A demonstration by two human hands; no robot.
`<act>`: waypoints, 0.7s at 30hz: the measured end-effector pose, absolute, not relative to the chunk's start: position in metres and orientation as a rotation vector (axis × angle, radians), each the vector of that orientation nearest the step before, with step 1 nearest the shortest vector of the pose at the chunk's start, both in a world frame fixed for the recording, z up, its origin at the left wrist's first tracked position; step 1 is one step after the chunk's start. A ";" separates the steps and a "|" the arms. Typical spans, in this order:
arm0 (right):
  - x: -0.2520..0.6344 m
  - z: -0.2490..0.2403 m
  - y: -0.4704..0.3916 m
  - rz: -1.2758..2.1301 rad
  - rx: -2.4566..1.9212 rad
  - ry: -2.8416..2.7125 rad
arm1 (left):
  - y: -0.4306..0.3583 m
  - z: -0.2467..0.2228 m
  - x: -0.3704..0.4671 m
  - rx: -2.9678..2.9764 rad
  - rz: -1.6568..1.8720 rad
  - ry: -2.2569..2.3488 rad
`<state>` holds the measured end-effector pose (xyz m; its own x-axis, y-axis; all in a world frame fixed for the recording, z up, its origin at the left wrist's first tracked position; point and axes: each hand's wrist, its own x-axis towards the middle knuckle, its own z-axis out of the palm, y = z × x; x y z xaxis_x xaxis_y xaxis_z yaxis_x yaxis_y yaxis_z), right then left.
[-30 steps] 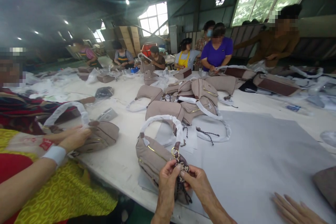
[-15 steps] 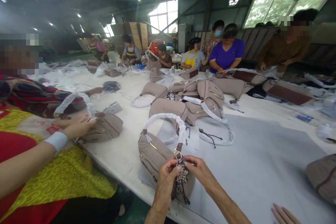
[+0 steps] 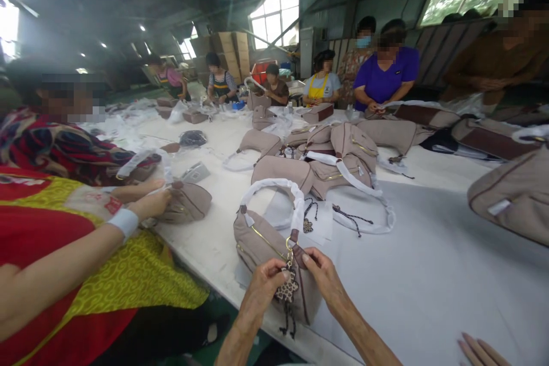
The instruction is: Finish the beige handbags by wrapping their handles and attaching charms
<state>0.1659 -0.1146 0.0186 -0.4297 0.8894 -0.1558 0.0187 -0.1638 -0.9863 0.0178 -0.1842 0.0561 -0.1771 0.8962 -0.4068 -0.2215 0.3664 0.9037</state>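
Note:
In front of me a taupe handbag [image 3: 261, 246] stands at the table edge, its handle [image 3: 295, 200] wrapped in white. A leopard-print charm [image 3: 287, 287] with dark cords hangs from a gold ring and clasp [image 3: 290, 247] at the near end of the handle. Thumb and fingers of my left hand [image 3: 263, 291] pinch the charm near its top. My right hand [image 3: 323, 277] is closed on the brown tab [image 3: 300, 254] beside the ring. Part of the bag's side is hidden behind my hands.
More taupe bags [image 3: 283, 174] are piled ahead, beside a loose charm [image 3: 307, 224]. Grey sheeting [image 3: 412, 263] covers the table on my right. A co-worker's fingers [image 3: 476, 349] rest there; another bag [image 3: 514, 194] is at right. At left a co-worker's arm [image 3: 86, 251] reaches to a bag.
My left hand has drawn the charm slightly left, away from my right hand, which now grips the brown tab. At the right, a bag appears higher and farther into view.

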 end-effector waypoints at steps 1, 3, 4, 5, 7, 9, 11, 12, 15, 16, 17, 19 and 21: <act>0.166 0.019 -0.115 1.675 -1.070 -1.426 | -0.184 0.056 0.018 0.695 1.136 1.388; 0.167 0.018 -0.114 1.674 -1.066 -1.425 | -0.184 0.057 0.021 0.703 1.146 1.362; 0.168 0.017 -0.114 1.668 -1.069 -1.427 | -0.184 0.057 0.023 0.684 1.158 1.348; 0.168 0.016 -0.113 1.662 -1.077 -1.428 | -0.184 0.058 0.026 0.658 1.176 1.336; 0.169 0.014 -0.112 1.652 -1.090 -1.426 | -0.184 0.060 0.031 0.617 1.226 1.317; 0.170 0.012 -0.112 1.655 -1.094 -1.420 | -0.184 0.061 0.034 0.603 1.255 1.301; 0.170 0.010 -0.112 1.654 -1.092 -1.414 | -0.183 0.062 0.034 0.595 1.229 1.273; 0.170 0.008 -0.112 1.650 -1.091 -1.411 | -0.182 0.062 0.033 0.591 1.201 1.260; 0.169 0.005 -0.113 1.645 -1.088 -1.385 | -0.178 0.062 0.028 0.623 1.132 1.248; 0.169 0.005 -0.112 1.645 -1.084 -1.376 | -0.177 0.062 0.027 0.652 1.115 1.254; 0.169 0.005 -0.112 1.649 -1.079 -1.369 | -0.175 0.063 0.025 0.686 1.101 1.263; 0.169 0.006 -0.111 1.655 -1.071 -1.360 | -0.173 0.063 0.022 0.743 1.068 1.280; 0.170 0.008 -0.110 1.660 -1.070 -1.359 | -0.171 0.063 0.020 0.771 1.036 1.279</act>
